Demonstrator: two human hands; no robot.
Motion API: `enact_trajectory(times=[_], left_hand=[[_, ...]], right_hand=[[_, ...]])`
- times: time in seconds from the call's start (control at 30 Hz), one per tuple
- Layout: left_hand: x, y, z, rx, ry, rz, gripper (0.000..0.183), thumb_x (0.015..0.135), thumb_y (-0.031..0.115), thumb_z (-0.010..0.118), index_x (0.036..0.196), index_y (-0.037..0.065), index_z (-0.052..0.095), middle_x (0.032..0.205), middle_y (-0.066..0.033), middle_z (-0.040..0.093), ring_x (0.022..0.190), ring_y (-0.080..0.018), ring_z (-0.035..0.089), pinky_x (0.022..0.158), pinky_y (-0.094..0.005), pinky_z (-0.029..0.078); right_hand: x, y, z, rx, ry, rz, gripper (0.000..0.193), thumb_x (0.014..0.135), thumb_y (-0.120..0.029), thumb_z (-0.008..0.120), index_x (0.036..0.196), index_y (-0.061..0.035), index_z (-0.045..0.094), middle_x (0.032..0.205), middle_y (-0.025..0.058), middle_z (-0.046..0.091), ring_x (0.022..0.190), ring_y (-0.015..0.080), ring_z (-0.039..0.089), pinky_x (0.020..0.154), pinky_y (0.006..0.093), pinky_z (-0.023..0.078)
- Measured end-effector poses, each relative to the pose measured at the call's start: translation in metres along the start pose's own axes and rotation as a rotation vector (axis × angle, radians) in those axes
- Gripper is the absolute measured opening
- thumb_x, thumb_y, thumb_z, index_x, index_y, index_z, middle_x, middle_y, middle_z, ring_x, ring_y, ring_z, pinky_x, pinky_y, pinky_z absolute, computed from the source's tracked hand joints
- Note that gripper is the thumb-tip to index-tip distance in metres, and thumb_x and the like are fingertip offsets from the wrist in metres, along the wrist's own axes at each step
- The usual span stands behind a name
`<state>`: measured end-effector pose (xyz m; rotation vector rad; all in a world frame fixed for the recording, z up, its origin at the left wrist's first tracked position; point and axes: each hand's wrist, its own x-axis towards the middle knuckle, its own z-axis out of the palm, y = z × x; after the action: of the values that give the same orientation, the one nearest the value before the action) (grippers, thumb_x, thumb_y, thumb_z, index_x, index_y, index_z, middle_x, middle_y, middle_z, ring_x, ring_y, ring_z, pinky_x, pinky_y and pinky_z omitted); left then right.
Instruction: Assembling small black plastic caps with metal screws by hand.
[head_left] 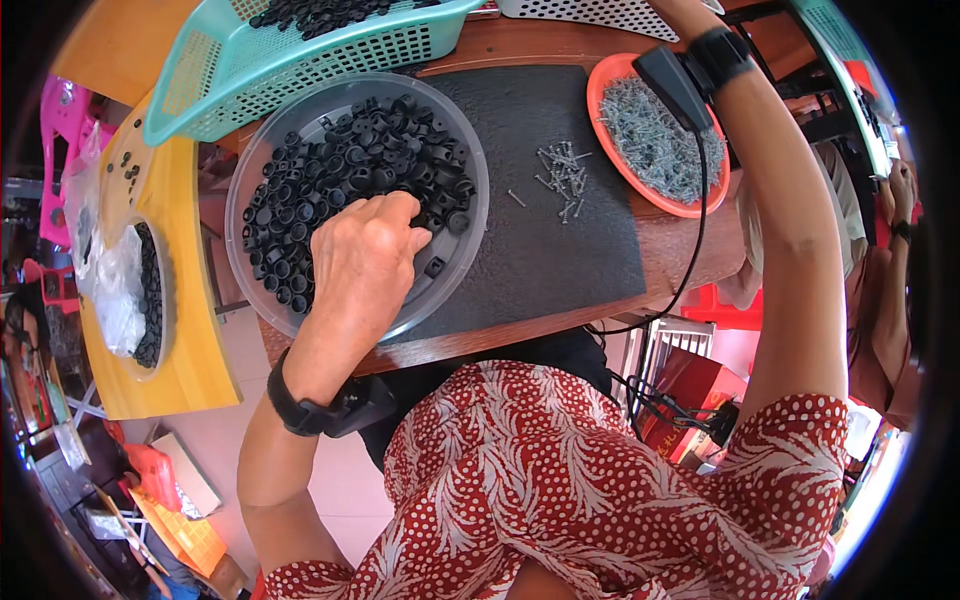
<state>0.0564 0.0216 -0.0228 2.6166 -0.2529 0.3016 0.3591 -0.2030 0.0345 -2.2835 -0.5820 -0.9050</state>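
My left hand reaches into a clear round tub heaped with small black plastic caps. Its fingers curl down among the caps; whatever they pinch is hidden beneath them. A loose black cap lies on the tub's bottom beside my thumb. My right arm stretches to the top edge, past an orange plate piled with grey screws. Only the base of my right hand shows, next to a white perforated basket; its fingers are out of the picture.
Several loose screws lie on the black mat. A teal basket with black parts stands behind the tub. A cable hangs from my right wrist device. At left, a yellow table holds another tub and a plastic bag.
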Motion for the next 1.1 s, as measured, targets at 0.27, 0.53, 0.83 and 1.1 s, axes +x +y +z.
enact_trajectory(times=[0.27,0.53,0.83,1.1], left_hand=[[0.009,0.015,-0.002,-0.121,-0.048,0.066,0.021,0.067,-0.001,0.07,0.083,-0.003,0.058,0.07,-0.0137,0.058,0.065,-0.0272,0.06,0.058,-0.0349,0.045],[-0.001,0.015,-0.007,-0.054,0.087,0.057,0.03,0.058,0.002,0.078,0.078,0.001,0.055,0.072,-0.008,0.057,0.065,-0.0243,0.057,0.056,-0.0338,0.045],[-0.011,0.034,-0.021,-0.474,0.047,-0.267,0.031,0.06,-0.006,0.074,0.082,0.002,0.055,0.071,-0.0065,0.053,0.06,-0.0183,0.052,0.052,-0.0286,0.043],[-0.016,0.039,-0.016,-0.259,0.212,0.029,0.031,0.059,-0.007,0.075,0.081,0.002,0.054,0.07,-0.0075,0.053,0.059,-0.0187,0.053,0.052,-0.0297,0.043]], right_hand=[[-0.011,0.031,-0.042,-0.317,-0.08,0.004,0.014,0.067,-0.007,0.062,0.078,0.0009,0.067,0.073,0.0233,0.064,0.074,0.0367,0.064,0.069,0.0424,0.049],[-0.104,-0.074,-0.064,0.21,-0.098,-0.354,0.016,0.079,-0.013,0.064,0.08,0.0036,0.065,0.069,0.0142,0.064,0.063,0.0208,0.06,0.057,0.0292,0.046],[-0.197,-0.149,-0.076,0.746,-0.443,0.164,0.011,0.076,-0.001,0.067,0.086,-0.0007,0.064,0.079,0.0137,0.063,0.073,0.0283,0.062,0.064,0.034,0.049],[-0.204,-0.181,-0.076,1.017,-0.67,0.569,0.013,0.082,0.0,0.066,0.094,0.0019,0.063,0.085,0.0043,0.065,0.078,0.0081,0.061,0.07,0.0221,0.05]])
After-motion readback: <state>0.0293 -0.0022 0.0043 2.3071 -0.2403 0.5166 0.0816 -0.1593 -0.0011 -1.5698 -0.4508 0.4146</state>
